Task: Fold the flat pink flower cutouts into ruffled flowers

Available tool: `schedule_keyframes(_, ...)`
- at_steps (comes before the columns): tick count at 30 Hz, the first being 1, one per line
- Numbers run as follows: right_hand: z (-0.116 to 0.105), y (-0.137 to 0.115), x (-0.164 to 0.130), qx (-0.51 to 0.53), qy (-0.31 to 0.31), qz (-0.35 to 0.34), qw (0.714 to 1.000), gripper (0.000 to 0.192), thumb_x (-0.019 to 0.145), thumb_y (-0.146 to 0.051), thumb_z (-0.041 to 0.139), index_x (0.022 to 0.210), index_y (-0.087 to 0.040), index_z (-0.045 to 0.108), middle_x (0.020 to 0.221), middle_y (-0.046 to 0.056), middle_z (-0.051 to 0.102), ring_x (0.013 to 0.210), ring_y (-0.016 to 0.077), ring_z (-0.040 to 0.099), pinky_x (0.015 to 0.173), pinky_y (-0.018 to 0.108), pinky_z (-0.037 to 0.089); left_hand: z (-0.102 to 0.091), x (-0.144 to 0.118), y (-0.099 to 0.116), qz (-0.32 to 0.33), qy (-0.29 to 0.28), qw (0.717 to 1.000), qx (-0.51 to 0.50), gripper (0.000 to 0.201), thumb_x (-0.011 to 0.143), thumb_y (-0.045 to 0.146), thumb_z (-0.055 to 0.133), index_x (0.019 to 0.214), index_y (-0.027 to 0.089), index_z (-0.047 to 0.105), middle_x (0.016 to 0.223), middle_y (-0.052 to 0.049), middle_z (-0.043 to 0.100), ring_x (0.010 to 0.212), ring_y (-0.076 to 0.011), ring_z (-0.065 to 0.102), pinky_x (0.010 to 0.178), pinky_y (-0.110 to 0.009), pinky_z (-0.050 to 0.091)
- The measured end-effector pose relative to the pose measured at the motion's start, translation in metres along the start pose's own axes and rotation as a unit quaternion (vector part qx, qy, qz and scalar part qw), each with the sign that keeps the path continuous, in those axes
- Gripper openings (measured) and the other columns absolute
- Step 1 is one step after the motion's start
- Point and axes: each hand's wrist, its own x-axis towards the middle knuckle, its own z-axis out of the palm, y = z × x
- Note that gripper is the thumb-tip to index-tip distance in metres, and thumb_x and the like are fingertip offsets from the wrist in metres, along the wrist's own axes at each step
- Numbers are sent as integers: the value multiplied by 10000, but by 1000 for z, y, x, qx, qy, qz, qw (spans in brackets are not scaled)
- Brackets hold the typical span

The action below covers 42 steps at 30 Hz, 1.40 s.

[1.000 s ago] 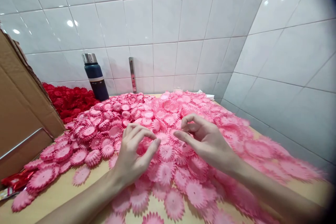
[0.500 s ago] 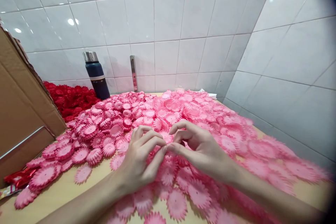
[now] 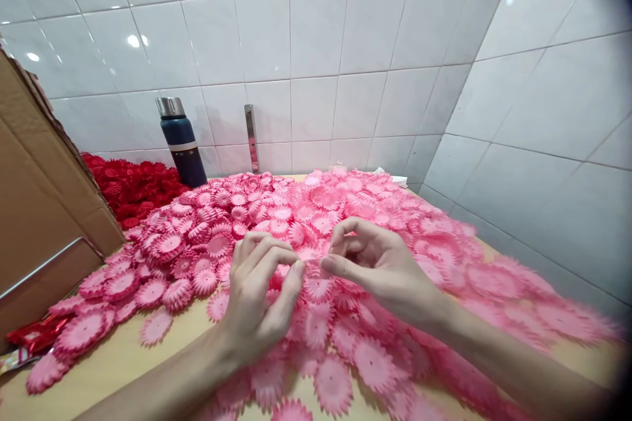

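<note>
Head view: left hand (image 3: pixel 257 296) and right hand (image 3: pixel 380 270) together pinch one pink flower (image 3: pixel 312 258); cardboard box (image 3: pixel 44 210) contents hidden.

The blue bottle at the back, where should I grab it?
Probably around its straight dark body, below the silver cap. It stands upright against the tiled wall, with red flowers on its left, so come from the front, over the pink flowers.

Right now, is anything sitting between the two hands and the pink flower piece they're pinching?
Nothing visible. The left hand and right hand meet fingertip to fingertip on a thin pink flower piece, held just above the pile of pink flowers. Exact finger contact is too small to tell.
</note>
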Motion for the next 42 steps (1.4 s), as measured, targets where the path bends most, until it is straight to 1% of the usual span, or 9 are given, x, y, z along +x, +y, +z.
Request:
schedule_keyframes(7,-19,9,9,-80,175,-33,981,235,752,-359,752,794,-211,574,700,-22,617,700,127,616,680,264,509,-6,3,-4,2,89,996,-17,162,881,79,467,764,181,513,744,-12,549,753,-164,504,676,-317,421)
schedule_keyframes(9,-33,13,11,-131,250,-45,958,240,755,-402,738,816,-215,600,751,13,655,741,171,629,724,335,512,-9,5,-10,-42,115,993,-3,155,891,120,473,759,186,519,759,-12,549,761,-167,514,686,-317,422)
schedule_keyframes(15,-37,7,5,-440,223,-214,843,115,746,-351,746,789,-253,705,1035,87,653,1060,320,538,908,545,397,-6,8,-19,-127,20,992,1,107,855,220,597,757,187,622,790,-13,654,801,-193,556,766,-360,420)
schedule_keyframes(17,-23,-2,-1,-440,147,-273,843,50,762,-279,734,796,-262,700,950,72,669,965,285,573,853,510,431,-4,8,-20,-137,12,990,8,65,843,211,612,789,186,640,826,-21,670,831,-202,563,786,-372,420)
schedule_keyframes(22,16,-22,-20,-348,-327,-215,852,54,796,-194,701,819,-226,663,722,-8,727,654,145,588,777,333,499,-2,5,-23,-145,33,989,13,46,836,153,596,831,180,633,862,-25,671,864,-196,580,808,-359,437)
schedule_keyframes(25,29,-22,-27,-358,-394,-223,817,164,808,-123,682,691,-213,611,688,-23,715,641,109,590,779,256,501,-2,4,-25,-137,41,990,10,75,828,120,581,834,178,627,862,-21,667,861,-190,585,803,-346,446)
schedule_keyframes(30,28,-13,-30,-298,-353,-179,869,124,813,-101,633,715,-175,653,670,32,697,690,134,625,653,221,514,-2,3,-24,-109,53,993,-8,95,829,95,574,839,174,625,835,-17,660,834,-177,591,785,-327,460)
schedule_keyframes(35,9,-6,-21,-117,-86,-70,987,65,786,-141,682,822,-195,679,789,25,713,729,143,666,689,267,556,-5,1,-20,-87,65,992,-64,114,887,121,530,923,180,621,883,-33,654,849,-166,608,767,-310,494)
schedule_keyframes(42,-7,6,-9,-17,41,7,999,141,752,-279,761,810,-199,660,810,6,698,778,142,678,760,288,569,-2,-2,-14,21,-5,998,-61,346,829,176,664,1170,210,620,1015,-72,660,916,-186,640,779,-320,551)
